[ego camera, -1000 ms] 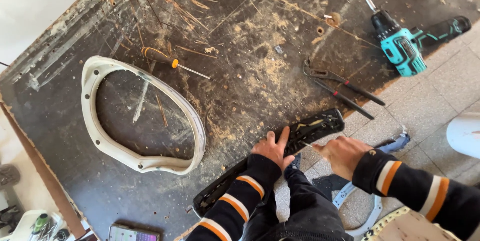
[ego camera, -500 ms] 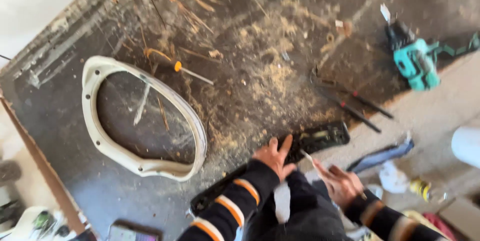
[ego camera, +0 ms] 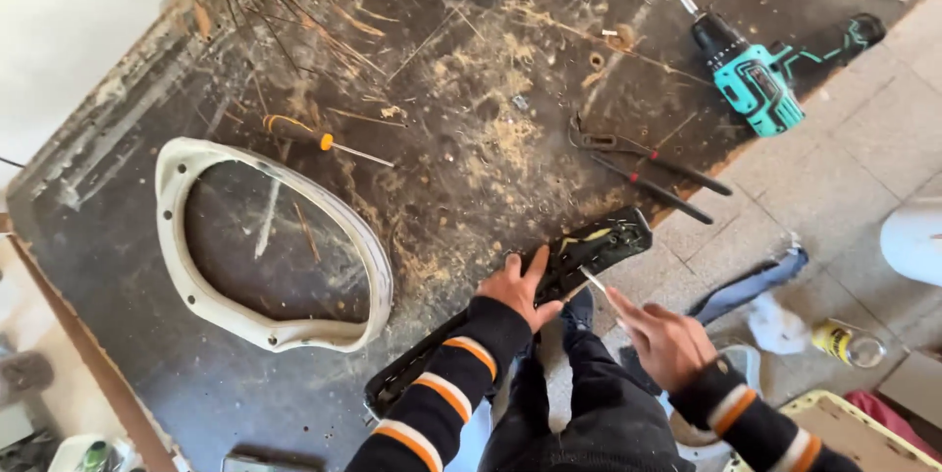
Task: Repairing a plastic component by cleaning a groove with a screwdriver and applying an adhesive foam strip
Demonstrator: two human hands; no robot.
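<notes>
The left hand (ego camera: 518,288) lies flat on a long black plastic part (ego camera: 549,281) that rests along the near edge of the table (ego camera: 118,236); the fingers are spread and press down on it, not closed around it. The part runs from the lower left, beside the striped sleeve, up to the right, where its wider end sits just at the table edge and slightly overhangs it.

The right hand (ego camera: 659,335) grips a thin metal tool (ego camera: 593,282), fingers clenched about its handle end. The tip of the tool points up and left and meets the black part near its wider end; the exact point of contact is too small to tell.

On the table, left of the hands, lies a whitish oval frame (ego camera: 177,266), flat. Above it lies a screwdriver (ego camera: 319,140) with an orange and black handle. A pair of pliers (ego camera: 638,166) with dark handles lies above the black part, well apart from it. A teal cordless drill (ego camera: 751,79) lies near the right-hand table edge. Sawdust and thin wood splinters cover the middle of the surface.

On the tiled floor (ego camera: 844,168) to the right lie a blue cloth (ego camera: 756,281) and a small yellow-labelled jar (ego camera: 846,342).
</notes>
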